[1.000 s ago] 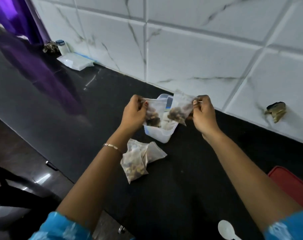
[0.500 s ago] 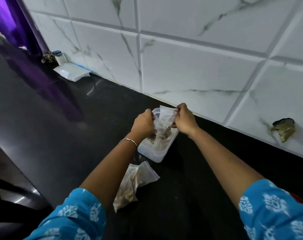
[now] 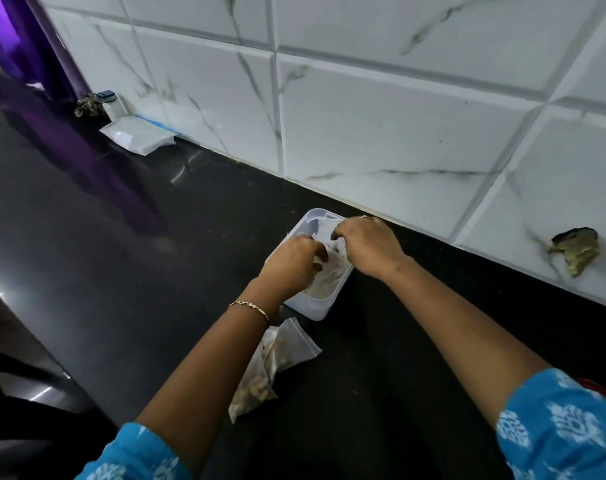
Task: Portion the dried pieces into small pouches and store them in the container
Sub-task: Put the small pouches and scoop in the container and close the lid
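Observation:
A translucent white plastic container (image 3: 317, 306) stands on the black counter close to the tiled wall. Both my hands reach down into it. My left hand (image 3: 291, 263) curls its fingers round a small clear pouch (image 3: 329, 271) of dried pieces inside the container. My right hand (image 3: 367, 245) pinches the top of another pouch (image 3: 324, 226) at the container's far side. Several pouches lie inside, mostly hidden by my hands. Two filled clear pouches (image 3: 273, 362) of brownish dried pieces lie on the counter just in front of the container, partly under my left forearm.
A stack of empty clear pouches (image 3: 138, 135) and a small white bottle (image 3: 111, 103) sit far left by the wall. A broken patch (image 3: 575, 251) marks the tile at right. A red lid edge (image 3: 603, 389) shows at the right. The counter's front edge runs along the left.
My hands, which held two pouches up in the air, have come down together into the container with the pouches. The camera has tilted, so the scene sits lower in view.

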The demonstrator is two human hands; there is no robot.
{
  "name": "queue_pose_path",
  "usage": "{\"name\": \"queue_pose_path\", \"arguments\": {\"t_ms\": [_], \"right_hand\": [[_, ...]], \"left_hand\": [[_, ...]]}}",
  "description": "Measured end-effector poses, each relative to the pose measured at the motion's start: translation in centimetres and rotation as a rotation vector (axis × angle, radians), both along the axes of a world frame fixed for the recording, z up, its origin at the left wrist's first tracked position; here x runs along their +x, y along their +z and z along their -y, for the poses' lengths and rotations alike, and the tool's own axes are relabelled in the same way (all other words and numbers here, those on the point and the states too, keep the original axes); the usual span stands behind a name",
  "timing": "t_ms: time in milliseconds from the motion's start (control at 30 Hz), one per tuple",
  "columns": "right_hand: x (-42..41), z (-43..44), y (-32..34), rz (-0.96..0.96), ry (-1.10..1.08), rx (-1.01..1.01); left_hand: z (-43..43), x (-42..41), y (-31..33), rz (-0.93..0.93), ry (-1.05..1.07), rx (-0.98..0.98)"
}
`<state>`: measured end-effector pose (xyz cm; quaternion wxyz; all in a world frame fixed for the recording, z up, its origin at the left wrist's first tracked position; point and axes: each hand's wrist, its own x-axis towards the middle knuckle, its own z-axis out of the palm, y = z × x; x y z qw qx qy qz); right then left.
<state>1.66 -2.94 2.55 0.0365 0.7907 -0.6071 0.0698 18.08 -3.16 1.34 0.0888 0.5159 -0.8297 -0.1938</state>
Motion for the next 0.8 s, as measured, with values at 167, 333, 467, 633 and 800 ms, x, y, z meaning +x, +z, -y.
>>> {"name": "queue_pose_path", "arguments": {"t_ms": [167, 333, 467, 633, 800], "right_hand": [[0.5, 0.7, 0.2, -0.195, -0.052, 0.441], [1.1, 1.2, 0.9, -0.288, -0.043, 0.547], [1.3, -1.0, 0.0, -0.041, -0.117, 0.051], [2.9, -9.2, -0.8, 0.375, -0.025, -0.328], [4.5, -15.2, -2.7, 0.483, 0.01, -0.188]], "left_hand": [[0.5, 0.0, -1.5, 0.178, -0.058, 0.002], [0.9, 0.3, -1.3, 0.212, -0.084, 0.102], [-0.6, 2.1, 1.0, 0.029, -0.007, -0.008], [-5.7, 7.6, 1.7, -0.205, 0.203, -0.189], [-10.3, 12.9, -1.0, -0.148, 0.412, -0.028]]}}
